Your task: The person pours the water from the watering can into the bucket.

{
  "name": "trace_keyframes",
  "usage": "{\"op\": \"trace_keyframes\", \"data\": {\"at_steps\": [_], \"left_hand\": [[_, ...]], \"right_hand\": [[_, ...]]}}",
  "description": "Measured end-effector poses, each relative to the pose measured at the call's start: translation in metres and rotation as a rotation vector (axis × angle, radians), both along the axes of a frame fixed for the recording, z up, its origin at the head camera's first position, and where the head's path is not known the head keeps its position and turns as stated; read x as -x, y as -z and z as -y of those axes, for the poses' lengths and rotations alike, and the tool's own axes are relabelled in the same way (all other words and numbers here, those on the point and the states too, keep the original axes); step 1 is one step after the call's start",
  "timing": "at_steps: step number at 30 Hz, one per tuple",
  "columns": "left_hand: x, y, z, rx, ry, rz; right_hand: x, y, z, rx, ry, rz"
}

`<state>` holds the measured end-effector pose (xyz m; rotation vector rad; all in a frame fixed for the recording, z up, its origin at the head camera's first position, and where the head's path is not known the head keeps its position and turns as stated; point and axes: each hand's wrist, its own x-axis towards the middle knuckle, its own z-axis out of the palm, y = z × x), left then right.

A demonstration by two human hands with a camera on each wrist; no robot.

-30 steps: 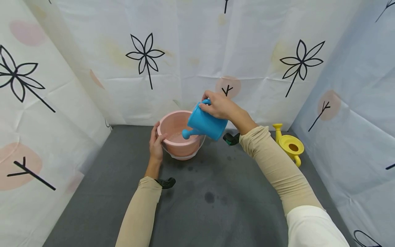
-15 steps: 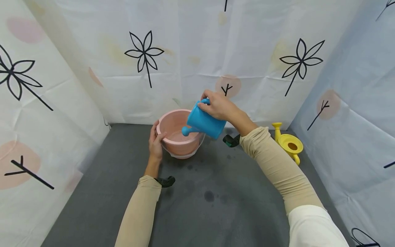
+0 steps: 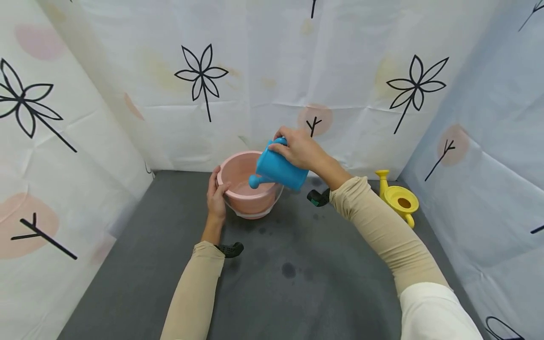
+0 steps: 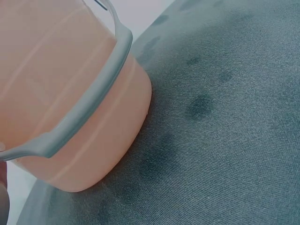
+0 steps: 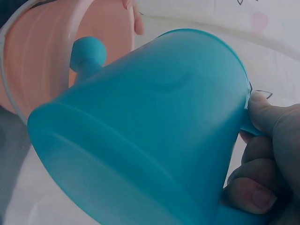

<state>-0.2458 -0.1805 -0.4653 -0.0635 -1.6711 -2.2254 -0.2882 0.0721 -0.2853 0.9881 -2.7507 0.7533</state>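
Observation:
A pink bucket (image 3: pixel 250 205) stands upright near the back wall, its pale handle (image 4: pixel 89 101) hanging down the near side. My left hand (image 3: pixel 216 196) grips its left rim, thumb over the edge and fingers along the outside. My right hand (image 3: pixel 299 148) holds a blue watering can (image 3: pixel 282 167) by its handle; in the right wrist view the fingers curl round the handle and the thumb (image 5: pixel 267 112) lies at its top. The can is tilted with its spout head (image 3: pixel 254 181) over the bucket's opening. No stream shows from the spout.
On the right of the dark grey tabletop (image 3: pixel 272 302) stands a yellow watering can (image 3: pixel 399 200), near the side wall. Dark wet spots (image 3: pixel 288 270) mark the cloth in front of the bucket. Patterned white sheets (image 3: pixel 255 85) enclose the back and both sides.
The blue watering can has shifted slightly left over the bucket, still tilted in my right hand. My left hand keeps its hold on the bucket rim.

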Motion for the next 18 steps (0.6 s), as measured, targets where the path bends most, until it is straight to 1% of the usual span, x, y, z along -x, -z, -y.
{"op": "trace_keyframes", "data": {"at_steps": [5,11,13,14,18], "left_hand": [[0.000,0.002,-0.001,-0.008,0.009,0.000],[0.000,0.003,-0.001,0.004,0.011,-0.010],[0.000,0.003,-0.001,0.002,0.010,-0.012],[0.003,0.006,0.000,0.002,0.002,-0.012],[0.004,0.006,0.000,0.000,0.000,-0.008]], "right_hand": [[-0.001,-0.003,0.000,0.000,0.004,0.005],[-0.003,-0.014,0.004,-0.039,-0.005,-0.021],[-0.002,-0.018,0.006,-0.054,-0.008,-0.013],[-0.001,-0.020,0.008,-0.062,-0.010,-0.009],[-0.001,-0.025,0.013,-0.092,-0.021,0.002]]}}
